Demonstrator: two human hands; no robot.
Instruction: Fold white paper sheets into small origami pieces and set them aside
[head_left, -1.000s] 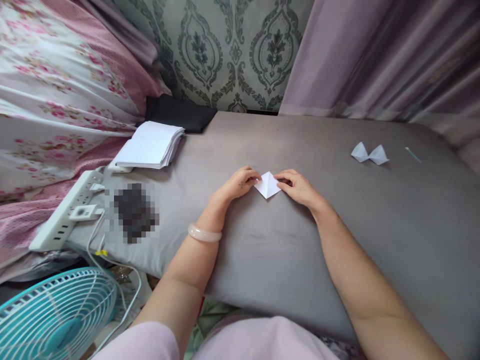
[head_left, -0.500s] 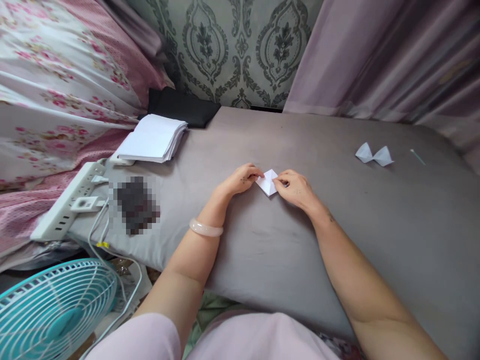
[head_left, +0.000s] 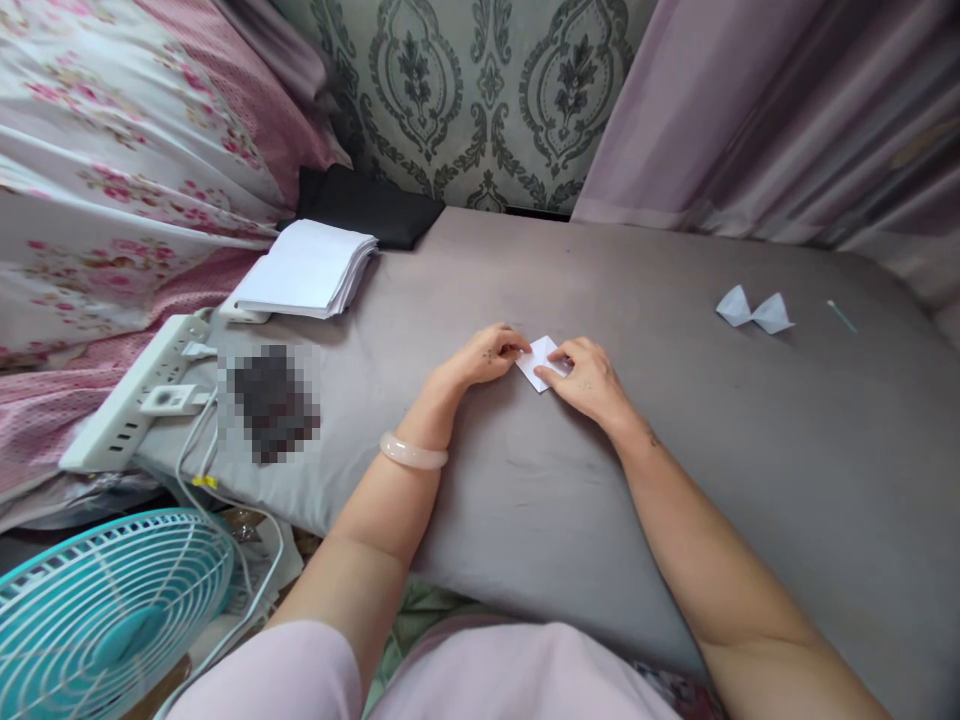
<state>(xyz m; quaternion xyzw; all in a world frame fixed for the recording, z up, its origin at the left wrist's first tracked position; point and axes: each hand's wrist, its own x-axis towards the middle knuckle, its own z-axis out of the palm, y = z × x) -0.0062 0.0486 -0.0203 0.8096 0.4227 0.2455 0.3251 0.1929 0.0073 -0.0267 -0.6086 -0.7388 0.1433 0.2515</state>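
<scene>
A small folded white paper [head_left: 541, 374] lies on the grey-covered surface [head_left: 525, 470], turned so that one corner points at me. My left hand [head_left: 489, 353] pinches its left corner, with thumb and fingers closed there. From the other side my right hand [head_left: 586, 378] lays its thumb and fingertips over the right half of the paper and hides that corner. Creases run across the paper's visible face. To the right, apart from both hands, stands a folded white paper piece [head_left: 753, 312] with two pointed halves.
A thin stick with a pale tip [head_left: 841, 316] lies at far right. At left are a stack of white paper [head_left: 300, 268], a black folded cloth-like item [head_left: 371, 205], a power strip [head_left: 135, 400] with cables, a blurred dark patch [head_left: 274, 402] and a turquoise fan [head_left: 127, 620].
My right hand has shifted inward from the paper's right corner onto its right half. My left hand keeps its hold at the left corner. The whole view has moved slightly.
</scene>
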